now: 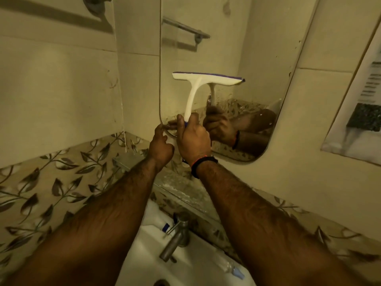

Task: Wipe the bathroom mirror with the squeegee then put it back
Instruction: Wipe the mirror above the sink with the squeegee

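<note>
Here, the right hand (pixel 194 141) is wrapped in a fist around the lower end of the squeegee (pixel 203 89), thumb up along the near side of the white handle. The squeegee stands nearly upright, its head at the top, and the blue-edged blade lies against the bathroom mirror (pixel 257 58) roughly level, a little lower at its right end. The blade sits over the lower middle of the glass, and the handle's reflection shows just behind it. A dark band with an orange strand circles the right wrist.

The left hand (pixel 160 144) holds nothing; its fingers are loosely curled and reach to the rounded lower left corner of the mirror, fingertips at or on the glass edge, though actual contact is hard to tell. It sits just beside the right hand, slightly lower.

Under both forearms is a white sink (pixel 185 265) with a metal tap (pixel 177 234). A glass shelf (pixel 165 178) runs along the wall between the sink and the mirror. A towel bar (pixel 185 29) is reflected in the upper part of the glass. Leaf-patterned tiles (pixel 51 182) line the wall to the left.
</note>
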A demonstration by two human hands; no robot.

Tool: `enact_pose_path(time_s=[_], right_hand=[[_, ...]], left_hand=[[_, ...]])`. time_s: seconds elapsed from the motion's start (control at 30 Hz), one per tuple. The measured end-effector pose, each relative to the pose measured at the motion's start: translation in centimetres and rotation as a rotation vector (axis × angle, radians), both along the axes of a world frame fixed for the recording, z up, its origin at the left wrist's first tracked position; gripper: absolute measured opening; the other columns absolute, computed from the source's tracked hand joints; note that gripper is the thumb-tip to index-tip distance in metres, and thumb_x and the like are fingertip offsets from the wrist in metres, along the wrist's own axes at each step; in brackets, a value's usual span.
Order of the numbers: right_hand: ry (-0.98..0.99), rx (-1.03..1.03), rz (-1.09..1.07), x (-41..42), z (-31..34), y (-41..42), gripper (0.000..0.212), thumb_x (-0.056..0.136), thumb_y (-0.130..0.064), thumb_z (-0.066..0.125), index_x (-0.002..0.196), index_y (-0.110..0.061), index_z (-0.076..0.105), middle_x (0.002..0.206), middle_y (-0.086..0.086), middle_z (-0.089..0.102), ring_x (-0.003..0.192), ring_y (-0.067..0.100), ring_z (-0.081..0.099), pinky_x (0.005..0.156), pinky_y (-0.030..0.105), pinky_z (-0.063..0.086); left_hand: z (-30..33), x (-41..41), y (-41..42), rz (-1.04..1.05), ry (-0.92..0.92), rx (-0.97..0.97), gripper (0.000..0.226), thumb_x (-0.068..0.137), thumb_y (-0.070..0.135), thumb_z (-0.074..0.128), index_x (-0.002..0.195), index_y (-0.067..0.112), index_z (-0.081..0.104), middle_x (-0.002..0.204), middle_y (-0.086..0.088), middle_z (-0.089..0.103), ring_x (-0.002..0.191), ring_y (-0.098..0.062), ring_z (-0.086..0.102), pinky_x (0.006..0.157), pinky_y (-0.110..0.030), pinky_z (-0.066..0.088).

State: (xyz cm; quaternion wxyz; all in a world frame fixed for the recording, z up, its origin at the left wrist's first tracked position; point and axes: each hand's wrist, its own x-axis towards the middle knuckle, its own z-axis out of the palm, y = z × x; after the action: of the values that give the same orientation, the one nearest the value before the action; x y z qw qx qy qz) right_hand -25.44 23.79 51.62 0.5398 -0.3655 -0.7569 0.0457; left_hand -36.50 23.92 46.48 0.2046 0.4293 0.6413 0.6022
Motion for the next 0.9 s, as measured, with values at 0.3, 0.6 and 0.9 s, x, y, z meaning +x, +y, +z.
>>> enact_pose_path(time_s=[0.3,0.6,0.9], right_hand=[[0.028,-0.206,0.015,-1.0,-5.4,-2.2,0.027,0.098,-0.044,0.036,0.101,-0.018,0.039,0.06,-0.01,0.042,0.047,0.006,0.041,0.041,0.023,0.025],[0.019,-0.292,0.032,-0.9,-8.4,-3.6,0.028,0.098,-0.046,0.034,0.101,-0.018,0.038,0.064,-0.007,0.046,0.048,0.004,0.041,0.039,0.022,0.024],[0.023,-0.349,0.019,-1.0,-10.9,-4.6,0.03,0.097,-0.05,0.031,0.106,-0.022,0.037,0.068,-0.003,0.053,0.053,0.013,0.049,0.043,0.024,0.03]], left_hand=[[0.7,-1.0,-0.9,-0.034,0.029,-0.041,0.075,0.094,-0.011,0.049,0.153,0.029,0.023,0.159,0.007,0.029,0.134,-0.019,0.046,0.071,-0.027,0.05],[0.3,-0.6,-0.9,-0.045,-0.044,-0.009,0.09,0.081,-0.023,0.042,0.151,0.032,0.029,0.158,0.003,0.031,0.139,-0.022,0.041,0.087,-0.047,0.058],[-0.3,-0.6,-0.3,-0.023,-0.034,-0.013,0.091,0.081,-0.024,0.04,0.147,0.038,0.031,0.155,0.007,0.037,0.136,-0.017,0.047,0.081,-0.041,0.06]])
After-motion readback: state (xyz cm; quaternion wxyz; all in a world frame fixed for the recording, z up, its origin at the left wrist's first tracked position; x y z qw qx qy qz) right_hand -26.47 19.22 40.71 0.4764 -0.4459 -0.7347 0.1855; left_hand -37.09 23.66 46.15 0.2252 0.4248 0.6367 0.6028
